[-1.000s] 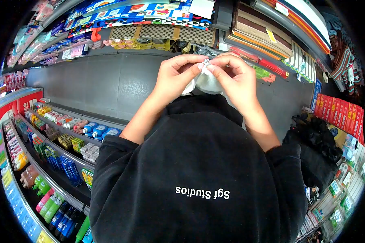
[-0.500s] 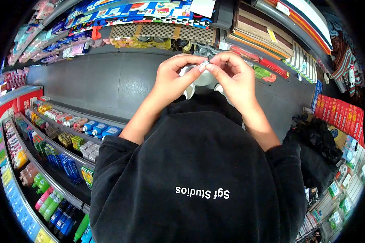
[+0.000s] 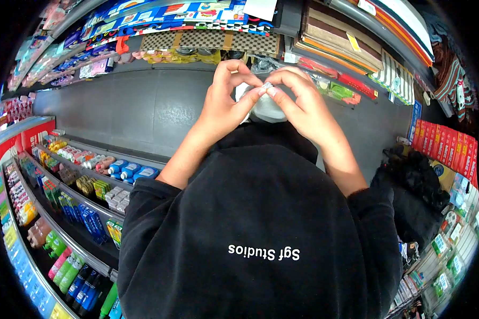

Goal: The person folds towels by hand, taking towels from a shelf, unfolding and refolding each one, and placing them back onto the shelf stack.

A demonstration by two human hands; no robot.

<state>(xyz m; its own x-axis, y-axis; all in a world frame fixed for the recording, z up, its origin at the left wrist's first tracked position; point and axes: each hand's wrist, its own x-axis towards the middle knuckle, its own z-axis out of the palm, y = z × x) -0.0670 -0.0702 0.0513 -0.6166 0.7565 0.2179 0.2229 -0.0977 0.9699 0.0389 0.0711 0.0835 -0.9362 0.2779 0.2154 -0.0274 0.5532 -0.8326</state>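
Observation:
A small silvery, sparkling piece [image 3: 267,85] sits at the fingertips of both hands, out in front of my body; its exact kind is too small to make out. My left hand [image 3: 226,98] pinches it from the left with thumb and forefinger, the other fingers curled above. From the right, my right hand [image 3: 302,101] closes thumb and forefinger on the same piece. Directly below the hands is a pale grey-white rounded thing [image 3: 270,111], partly covered by the fingers.
Shelves of bottles [image 3: 127,169] and boxed goods curve along the left. Folded textiles [image 3: 340,37] and a checkered mat [image 3: 210,42] fill the far shelf. Red boxes [image 3: 447,149] and a dark furry pile [image 3: 412,181] stand at right. Grey floor [image 3: 122,106] lies between.
Both hands have shifted slightly left, still pinching the silvery piece. The left fingers have lifted and spread a little more. More of the pale rounded thing shows below.

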